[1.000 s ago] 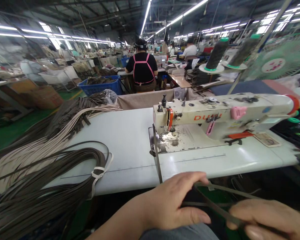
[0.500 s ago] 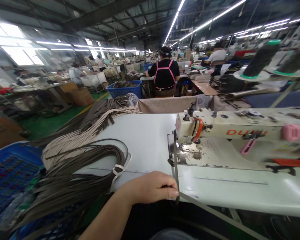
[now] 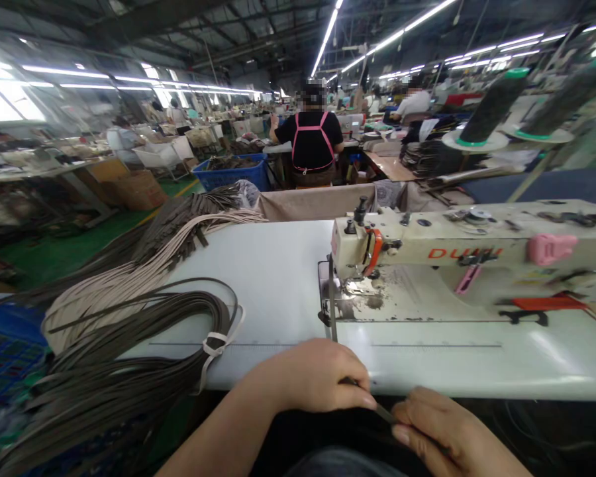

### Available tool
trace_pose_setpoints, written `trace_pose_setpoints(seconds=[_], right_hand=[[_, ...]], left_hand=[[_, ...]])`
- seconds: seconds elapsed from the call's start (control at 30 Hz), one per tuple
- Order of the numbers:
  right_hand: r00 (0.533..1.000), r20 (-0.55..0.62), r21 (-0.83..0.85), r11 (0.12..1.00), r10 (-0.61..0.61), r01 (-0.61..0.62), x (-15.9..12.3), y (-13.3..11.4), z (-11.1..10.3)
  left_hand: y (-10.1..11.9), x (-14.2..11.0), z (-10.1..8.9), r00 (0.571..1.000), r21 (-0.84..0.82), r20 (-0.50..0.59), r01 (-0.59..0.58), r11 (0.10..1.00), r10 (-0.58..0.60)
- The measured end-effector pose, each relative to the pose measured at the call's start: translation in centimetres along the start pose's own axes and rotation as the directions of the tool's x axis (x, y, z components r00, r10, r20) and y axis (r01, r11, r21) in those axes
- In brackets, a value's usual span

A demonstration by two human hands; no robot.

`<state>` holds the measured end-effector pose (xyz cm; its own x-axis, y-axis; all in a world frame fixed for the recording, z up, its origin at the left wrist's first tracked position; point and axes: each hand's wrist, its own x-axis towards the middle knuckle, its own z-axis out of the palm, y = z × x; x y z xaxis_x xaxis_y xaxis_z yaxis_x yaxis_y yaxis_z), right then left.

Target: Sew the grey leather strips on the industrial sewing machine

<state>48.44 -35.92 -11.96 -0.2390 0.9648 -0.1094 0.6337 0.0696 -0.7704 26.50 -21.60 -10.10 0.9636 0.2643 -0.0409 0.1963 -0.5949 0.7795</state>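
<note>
A narrow grey-brown fabric strap (image 3: 332, 301) runs from beside the needle area of the sewing machine (image 3: 407, 245) down to the table's front edge. My left hand (image 3: 322, 377) is closed on this strap at the edge, thumb and fingers pinching it. Just to the right, my right hand (image 3: 437, 427) is also closed on the strap, and a short length shows between the two hands. Part of the strap is hidden under my fingers. Left of my hands lies a bundle of dark straps (image 3: 179, 318), bound with a white tie (image 3: 213, 344).
Beige straps (image 3: 104, 285) and more dark straps (image 3: 193, 212) drape over the table's left side. A blue basket (image 3: 10, 358) stands at the lower left. Thread cones (image 3: 496, 109) rise behind the machine. A person in a pink-strapped apron (image 3: 312, 142) sits ahead.
My right hand has come into view at the lower right and holds the strap. My left hand remains closed on it, now slightly farther right. The view has shifted to the right.
</note>
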Motion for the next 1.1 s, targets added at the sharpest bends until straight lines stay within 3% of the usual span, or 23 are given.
trace_pose_setpoints(seconds=[0.13,0.27,0.33,0.37,0.4,0.47,0.5,0.53,0.57,0.6,0.73,0.87,0.97,1.1], right_hand=[[0.996,0.01,0.103,0.991,0.088,-0.089,0.3,-0.9,-0.5],[0.984,-0.081,0.227,0.964,0.159,-0.138,1.0,-1.0,0.6],[0.975,-0.114,0.24,0.957,0.192,-0.161,1.7,-0.8,1.3],[0.968,-0.147,0.237,0.957,0.204,-0.166,2.0,-0.6,1.5],[0.959,-0.186,0.234,0.957,0.215,-0.169,2.4,-0.4,1.6],[0.937,-0.261,0.234,0.957,0.234,-0.174,3.3,0.1,1.8],[0.927,-0.286,0.235,0.956,0.243,-0.178,3.8,0.3,1.9],[0.919,-0.304,0.234,0.955,0.25,-0.182,4.4,0.5,2.1],[0.914,-0.317,0.231,0.956,0.252,-0.184,5.0,0.7,2.3],[0.911,-0.327,0.222,0.958,0.249,-0.182,5.5,0.8,2.5],[0.905,-0.365,0.165,0.971,0.22,-0.17,7.4,1.4,3.4],[0.902,-0.372,0.102,0.975,0.219,-0.195,8.4,2.0,3.7],[0.905,-0.366,0.069,0.976,0.219,-0.208,8.9,2.2,3.7],[0.903,-0.362,0.051,0.972,0.232,-0.229,9.4,2.0,3.6]], left_hand=[[-1.6,-0.7,-1.6,0.984,-0.111,-0.08,0.148,0.983,-0.158],[-2.2,0.2,-1.8,0.981,-0.173,-0.11,0.139,0.975,-0.159],[-2.8,0.6,-2.3,0.963,-0.176,-0.201,0.144,0.974,-0.178],[-3.4,0.8,-2.7,0.927,-0.175,-0.304,0.173,0.969,-0.22],[-4.1,1.1,-3.2,0.858,-0.175,-0.433,0.221,0.959,-0.277],[-6.1,1.8,-4.2,0.64,-0.181,-0.669,0.353,0.918,-0.378],[-7.1,2.3,-4.5,0.543,-0.183,-0.735,0.418,0.89,-0.406],[-8.0,2.9,-4.7,0.485,-0.175,-0.77,0.465,0.868,-0.415],[-8.7,3.6,-4.7,0.469,-0.153,-0.782,0.495,0.855,-0.411],[-9.2,4.2,-4.5,0.483,-0.123,-0.779,0.508,0.853,-0.4],[-10.0,6.2,-2.6,0.606,0.008,-0.732,0.465,0.885,-0.312],[-10.5,6.1,-0.4,0.707,0.217,-0.704,0.299,0.929,-0.063],[-10.9,5.7,0.7,0.75,0.308,-0.658,0.182,0.934,0.071],[-10.9,5.5,1.2,0.765,0.317,-0.643,0.237,0.918,0.024]])
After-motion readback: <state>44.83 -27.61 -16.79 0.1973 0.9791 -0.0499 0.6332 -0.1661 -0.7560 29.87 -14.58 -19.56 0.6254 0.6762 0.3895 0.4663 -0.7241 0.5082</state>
